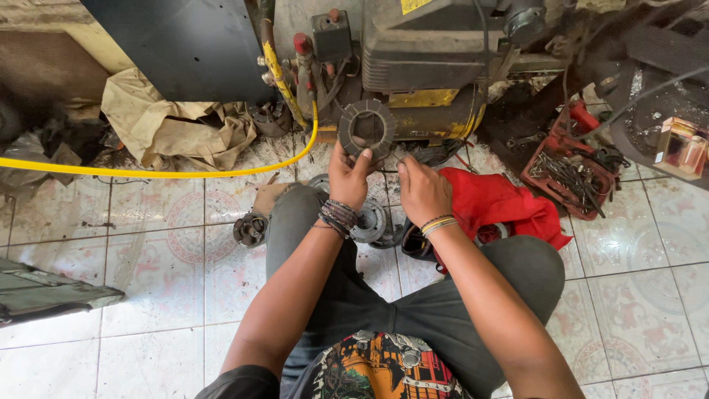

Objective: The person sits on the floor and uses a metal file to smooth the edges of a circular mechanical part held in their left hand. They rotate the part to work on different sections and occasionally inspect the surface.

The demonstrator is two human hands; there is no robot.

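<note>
My left hand [348, 177] grips the lower edge of a dark grey ring-shaped metal part [367, 127] with slots on its inner rim, holding it up in front of me. Just to its right, my right hand [423, 191] is loosely curled close to the ring; what its fingertips hold is too small to tell. Both wrists carry bracelets. I am squatting, my knees in grey trousers on either side. Round metal motor parts [373, 224] lie on the floor between my knees.
A dark machine with yellow trim [425, 63] stands ahead. A yellow hose [148, 171] runs left across the tiled floor. A red cloth [502, 203] and a red tray of tools [569, 174] lie to the right; crumpled paper [173, 125] lies left. A small round part [249, 229] sits nearby.
</note>
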